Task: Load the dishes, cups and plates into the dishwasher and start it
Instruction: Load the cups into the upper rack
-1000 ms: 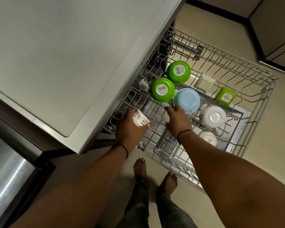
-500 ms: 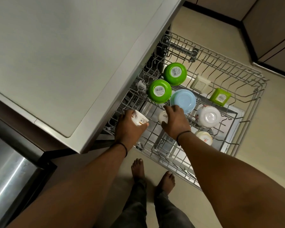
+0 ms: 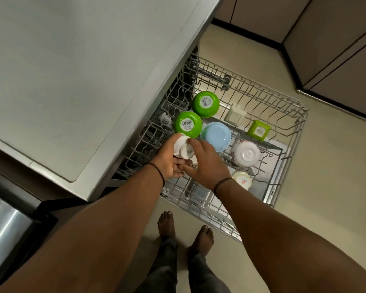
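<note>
The dishwasher rack [image 3: 300,115] is pulled out over the floor. Upside down in it are two green bowls [image 3: 206,104] [image 3: 188,124], a blue bowl [image 3: 216,136], a white floral bowl [image 3: 246,153], a small cream cup [image 3: 242,179], a green square container [image 3: 258,130] and a cream square one [image 3: 235,116]. My left hand [image 3: 168,160] holds a small white cup [image 3: 183,148] bottom-up over the rack's left side. My right hand [image 3: 208,166] meets it, forefinger and thumb on the cup's base. A sliver of white shows under the right palm.
The grey countertop [image 3: 72,81] overhangs the rack's left end. Brown cabinet doors [image 3: 336,49] stand to the right across the beige floor. A steel surface [image 3: 4,229] sits at the lower left. My bare feet [image 3: 167,225] are just in front of the rack.
My left hand has carried the white cup rightward, turning it bottom-up. My right hand has come left off the rack to meet it. The view has shifted slightly.
</note>
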The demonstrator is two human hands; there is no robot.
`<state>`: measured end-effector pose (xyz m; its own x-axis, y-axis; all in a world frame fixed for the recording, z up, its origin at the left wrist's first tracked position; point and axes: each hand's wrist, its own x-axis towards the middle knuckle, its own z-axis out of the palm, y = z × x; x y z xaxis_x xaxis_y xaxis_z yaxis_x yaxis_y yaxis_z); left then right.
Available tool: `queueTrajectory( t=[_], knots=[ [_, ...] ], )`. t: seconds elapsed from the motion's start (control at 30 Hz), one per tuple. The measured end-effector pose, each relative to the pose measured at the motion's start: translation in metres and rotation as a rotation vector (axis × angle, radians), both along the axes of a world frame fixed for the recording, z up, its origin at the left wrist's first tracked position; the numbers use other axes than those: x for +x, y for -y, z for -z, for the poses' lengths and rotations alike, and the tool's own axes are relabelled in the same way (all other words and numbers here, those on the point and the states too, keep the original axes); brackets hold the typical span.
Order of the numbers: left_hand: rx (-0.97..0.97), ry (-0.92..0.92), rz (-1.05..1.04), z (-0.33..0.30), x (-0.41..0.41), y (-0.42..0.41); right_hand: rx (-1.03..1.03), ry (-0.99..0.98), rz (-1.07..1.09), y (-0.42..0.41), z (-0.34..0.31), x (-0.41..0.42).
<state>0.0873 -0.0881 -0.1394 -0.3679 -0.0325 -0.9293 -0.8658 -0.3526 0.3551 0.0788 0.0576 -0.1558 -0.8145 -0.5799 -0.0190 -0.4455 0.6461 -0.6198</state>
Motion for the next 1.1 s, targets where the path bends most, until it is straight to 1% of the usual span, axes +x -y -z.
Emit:
queueTrajectory(
  t=[0.13, 0.23, 0.27, 0.3, 0.33, 0.4, 0.43, 0.47, 0.53, 0.67, 0.8, 0.97, 1.1],
  knots=[
    [0.045, 0.060, 0.083, 0.003, 0.006, 0.011, 0.034, -0.076, -0.016, 0.004, 0.008, -0.008],
    [0.043, 0.081, 0.038, 0.006, 0.009, 0.019, 0.045, -0.091, -0.026, 0.011, 0.013, -0.012],
    [0.002, 0.086, 0.023, 0.008, 0.010, 0.020, 0.054, -0.092, -0.012, 0.014, 0.015, -0.013],
    [-0.105, 0.078, 0.028, 0.011, 0.011, 0.020, 0.064, -0.086, 0.012, 0.018, 0.017, -0.015],
    [-0.302, 0.056, 0.074, 0.016, 0.013, 0.021, 0.072, -0.074, 0.041, 0.020, 0.019, -0.018],
    [-0.829, -0.024, 0.297, 0.026, 0.021, 0.026, 0.081, -0.049, 0.079, 0.025, 0.023, -0.024],
    [-1.024, -0.082, 0.427, 0.029, 0.027, 0.031, 0.089, -0.045, 0.079, 0.027, 0.026, -0.027],
    [-1.141, -0.143, 0.528, 0.032, 0.034, 0.036, 0.100, -0.041, 0.071, 0.031, 0.029, -0.029],
    [-1.252, -0.238, 0.654, 0.038, 0.048, 0.044, 0.128, -0.031, 0.054, 0.041, 0.036, -0.035],
    [-1.310, -0.300, 0.786, 0.050, 0.059, 0.049, 0.230, 0.002, 0.036, 0.061, 0.046, -0.042],
    [-1.337, -0.314, 0.902, 0.055, 0.059, 0.049, 0.321, 0.042, 0.018, 0.070, 0.057, -0.038],
    [-1.332, -0.281, 0.943, 0.057, 0.058, 0.049, 0.350, 0.093, 0.033, 0.072, 0.064, -0.039],
    [-1.284, -0.254, 0.956, 0.057, 0.055, 0.049, 0.366, 0.118, 0.045, 0.076, 0.068, -0.046]
  ],
)
